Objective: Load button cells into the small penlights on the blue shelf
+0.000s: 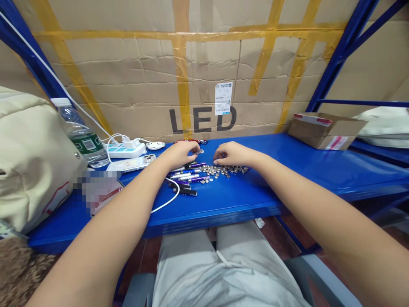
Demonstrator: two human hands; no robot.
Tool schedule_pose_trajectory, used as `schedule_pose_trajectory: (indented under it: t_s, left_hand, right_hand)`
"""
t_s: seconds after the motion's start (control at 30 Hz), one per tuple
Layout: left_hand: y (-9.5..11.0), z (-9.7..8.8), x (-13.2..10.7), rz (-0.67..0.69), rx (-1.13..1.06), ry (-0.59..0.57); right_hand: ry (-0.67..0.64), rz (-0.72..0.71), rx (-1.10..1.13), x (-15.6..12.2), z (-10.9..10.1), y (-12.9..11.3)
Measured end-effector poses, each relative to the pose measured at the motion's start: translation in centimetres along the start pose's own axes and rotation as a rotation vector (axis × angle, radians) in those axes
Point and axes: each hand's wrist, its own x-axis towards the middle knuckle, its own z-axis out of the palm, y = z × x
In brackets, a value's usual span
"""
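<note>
On the blue shelf [243, 196] lies a heap of small round silver button cells [223, 171]. Beside it are several thin pen-like tubes [187, 175], purple, blue and black. My left hand [182, 153] hovers over the tubes with fingers curled in a pinch; what it grips is too small to name. My right hand [231, 154] rests on the heap, fingers bent down onto the cells, pinching among them.
A water bottle [81, 134], a white power strip [126, 149] with cables, a phone [132, 163] and a beige bag [28, 157] occupy the left. A small cardboard box [322, 128] sits at the right. A taped cardboard wall marked LED [204, 68] closes the back.
</note>
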Motion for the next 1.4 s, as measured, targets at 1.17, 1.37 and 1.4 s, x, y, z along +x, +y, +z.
schedule_pose_trajectory:
  t_s: [1.17, 1.37, 1.4]
  left_hand:
    - [1.3, 0.4, -0.1, 0.057, -0.195, 0.055]
    - [0.7, 0.2, 0.0, 0.044, -0.108, 0.054]
    - [0.6, 0.2, 0.0, 0.045, -0.101, 0.055]
  right_hand:
    - [0.43, -0.295, -0.24, 0.6, 0.7, -1.9]
    - [0.401, -0.29, -0.232, 0.4, 0.5, -2.0]
    - [0.398, -0.285, -0.222, 0.4, 0.5, -2.0]
